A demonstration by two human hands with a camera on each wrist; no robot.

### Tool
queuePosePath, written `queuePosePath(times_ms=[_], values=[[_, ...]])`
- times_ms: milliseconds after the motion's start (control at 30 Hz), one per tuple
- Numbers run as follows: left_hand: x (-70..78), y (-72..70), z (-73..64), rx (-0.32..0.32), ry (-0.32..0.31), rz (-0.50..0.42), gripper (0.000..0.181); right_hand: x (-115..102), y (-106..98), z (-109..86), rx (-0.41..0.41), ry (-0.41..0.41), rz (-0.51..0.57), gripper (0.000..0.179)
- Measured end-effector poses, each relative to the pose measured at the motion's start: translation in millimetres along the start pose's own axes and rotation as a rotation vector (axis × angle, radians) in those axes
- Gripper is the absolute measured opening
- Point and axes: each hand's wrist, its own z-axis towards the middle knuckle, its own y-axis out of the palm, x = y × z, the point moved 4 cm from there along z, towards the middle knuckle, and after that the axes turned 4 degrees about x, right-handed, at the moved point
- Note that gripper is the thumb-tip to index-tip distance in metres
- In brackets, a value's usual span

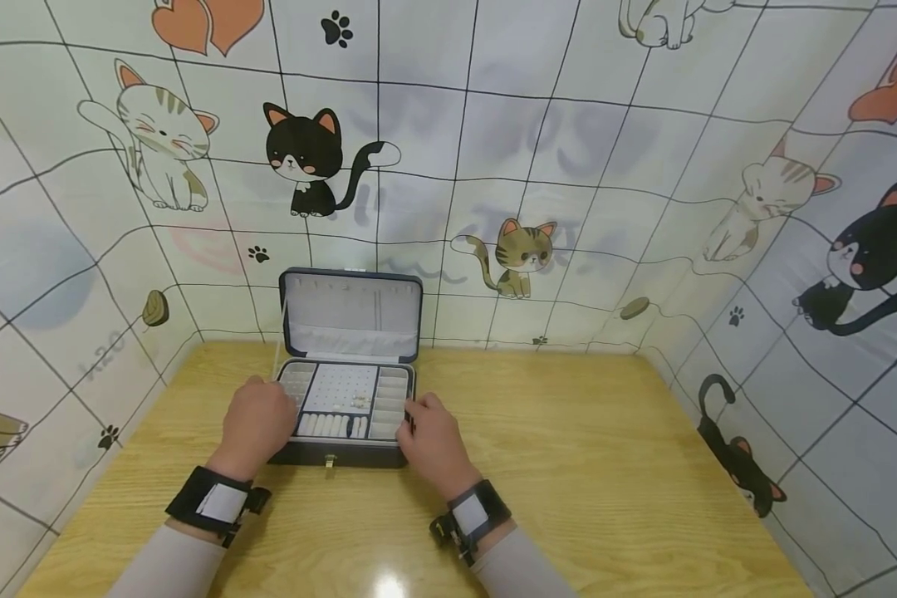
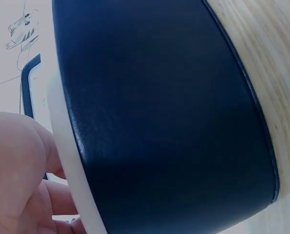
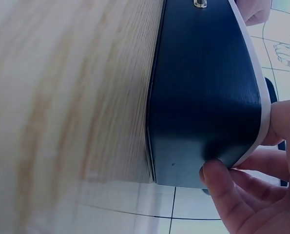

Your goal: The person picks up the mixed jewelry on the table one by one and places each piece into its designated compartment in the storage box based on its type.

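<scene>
A dark blue jewelry box (image 1: 366, 455) stands on the table with its lid (image 1: 351, 311) raised and a pale lining showing. Inside are a white dotted panel (image 1: 336, 386) with a few tiny pieces on it, white ring rolls (image 1: 325, 426) and side compartments (image 1: 390, 394). My left hand (image 1: 257, 423) grips the left rim, its fingers curled over the pale edge in the left wrist view; its thumb is hidden there. On the opposite side my right hand (image 1: 437, 444) pinches the wall, one fingertip (image 3: 214, 168) against the outer face and other fingers over the rim.
The box sits toward the back left of the wooden table (image 1: 568, 465). Behind and beside the table hangs a white cloth (image 1: 433, 124) printed with cats and grid lines. A small gold clasp (image 1: 330, 461) is on the box's front.
</scene>
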Motion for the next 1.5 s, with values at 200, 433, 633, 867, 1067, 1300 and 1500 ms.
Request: queuePosePath(times_ms=[200,433,633,867,1067,1300,1500], values=[[0.7,0.8,3.3,-0.049,-0.042,-0.063,0.025,1,-6,3.7,0.009,0.042,0.063,0.036],[1.0,2.2,3.9,-0.124,-0.082,-0.098,0.027,9,-2,7.9,0.0,0.057,0.098,0.034],[0.0,5.6,5.6,-0.188,-0.141,-0.155,0.026,13,-3,8.4,-0.005,0.085,0.173,0.032],[-7.5,6.3,5.4,-0.201,-0.418,-0.442,0.036,13,-3,9.4,-0.009,0.116,0.234,0.029],[-7.7,7.8,6.4,-0.204,-0.409,-0.424,0.036,17,0,10.6,0.017,0.116,0.249,0.028],[-13.2,5.7,8.5,-0.191,-0.409,-0.42,0.037,20,4,13.4,0.019,0.114,0.287,0.026],[-22.7,5.1,13.9,-0.264,-0.438,-0.479,0.044,32,5,18.6,0.006,0.16,0.357,0.016]])
